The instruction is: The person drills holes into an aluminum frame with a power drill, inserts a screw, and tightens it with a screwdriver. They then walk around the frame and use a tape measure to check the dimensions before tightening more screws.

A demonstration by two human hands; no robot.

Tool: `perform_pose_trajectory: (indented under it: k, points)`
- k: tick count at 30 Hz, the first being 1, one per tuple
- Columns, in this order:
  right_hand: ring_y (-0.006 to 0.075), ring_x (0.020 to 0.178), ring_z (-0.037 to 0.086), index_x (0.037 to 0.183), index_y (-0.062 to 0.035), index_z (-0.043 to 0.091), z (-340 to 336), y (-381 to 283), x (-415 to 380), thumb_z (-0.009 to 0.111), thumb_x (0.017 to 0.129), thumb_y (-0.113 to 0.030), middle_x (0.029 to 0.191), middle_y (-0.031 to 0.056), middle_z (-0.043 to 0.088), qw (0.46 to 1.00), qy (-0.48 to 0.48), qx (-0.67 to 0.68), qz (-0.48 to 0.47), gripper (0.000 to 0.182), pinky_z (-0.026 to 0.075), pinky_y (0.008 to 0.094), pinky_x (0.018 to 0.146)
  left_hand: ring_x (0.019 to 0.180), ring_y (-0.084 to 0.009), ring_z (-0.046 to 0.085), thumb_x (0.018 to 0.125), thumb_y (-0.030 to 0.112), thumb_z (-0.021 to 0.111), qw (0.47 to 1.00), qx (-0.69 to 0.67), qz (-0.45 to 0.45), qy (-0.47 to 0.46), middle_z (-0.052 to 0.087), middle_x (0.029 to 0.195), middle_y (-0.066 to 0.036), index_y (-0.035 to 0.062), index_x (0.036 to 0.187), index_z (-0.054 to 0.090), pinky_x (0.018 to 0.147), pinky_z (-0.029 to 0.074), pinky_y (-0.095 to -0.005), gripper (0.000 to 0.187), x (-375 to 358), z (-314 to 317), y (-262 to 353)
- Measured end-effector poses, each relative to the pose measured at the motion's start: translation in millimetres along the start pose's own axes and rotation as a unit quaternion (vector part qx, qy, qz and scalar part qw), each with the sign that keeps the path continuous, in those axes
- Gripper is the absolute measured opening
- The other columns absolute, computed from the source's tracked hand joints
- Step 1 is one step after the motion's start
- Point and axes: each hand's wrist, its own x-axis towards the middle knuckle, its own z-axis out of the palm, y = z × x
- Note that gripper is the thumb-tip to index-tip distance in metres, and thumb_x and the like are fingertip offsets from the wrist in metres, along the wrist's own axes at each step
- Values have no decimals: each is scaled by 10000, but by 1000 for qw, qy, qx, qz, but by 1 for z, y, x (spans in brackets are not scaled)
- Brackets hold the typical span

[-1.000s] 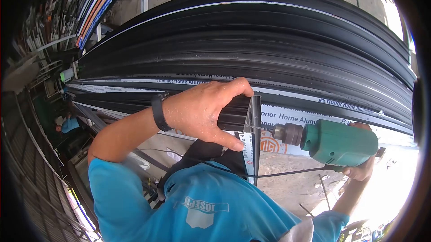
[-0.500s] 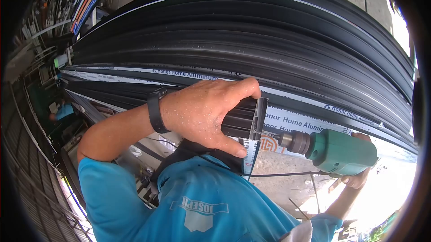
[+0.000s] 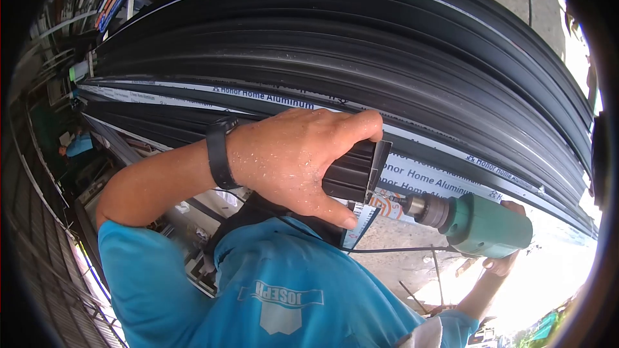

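My L hand [image 3: 290,161] grips the black profile [image 3: 347,177] beside the wrapped lengths [image 3: 429,177], thumb & index spread wide across it, prob. to stop it twisting; other fingers hidden. R hand [image 3: 500,264] wraps the green drill [image 3: 490,225], prob. to keep it steady, but can't tell how most fingers lie; drill's right of the profile, long axis roughly crosswise, bit [image 3: 392,199] pointing left, slightly up, at the profile's end.
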Motion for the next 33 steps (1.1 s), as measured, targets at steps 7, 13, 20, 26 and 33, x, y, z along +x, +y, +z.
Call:
perform_pose_trajectory:
  k: [7,13,20,26,33]
  points:
    - [324,1161,608,1419,34,513,2,8,-21,921,655,-425,1307,200,576,965,-24,182,185,980,500,449,979,1038,-364,689,698,369,957,998,30,32,33,650,1133,-172,38,1329,462,850,553,-449,868,-1,4,-2]
    - [333,1249,575,1433,41,494,13,11,-45,965,609,-430,1384,209,526,922,-17,255,291,1059,480,472,1030,1077,-373,689,688,331,972,997,40,52,30,657,1182,-202,5,1338,470,891,554,-442,884,0,4,-1]
    - [336,1198,597,1443,38,476,50,24,-72,982,608,-449,1356,212,539,948,58,257,176,1091,505,453,962,1124,-376,687,688,313,980,998,62,10,7,660,1216,-228,-25,1364,457,948,547,-438,918,0,2,6]
    - [321,997,669,1436,53,461,68,37,-115,962,642,-503,1237,237,611,911,63,325,246,1091,536,388,748,1132,-371,688,692,314,979,998,62,7,0,665,1217,-228,-29,1369,449,959,545,-438,925,0,1,8]
    - [304,772,738,1414,74,456,90,44,-138,937,686,-553,1077,257,687,884,54,371,280,1074,566,323,530,1138,-371,686,691,295,978,999,49,20,9,667,1219,-224,-18,1358,460,968,541,-441,901,1,3,5]
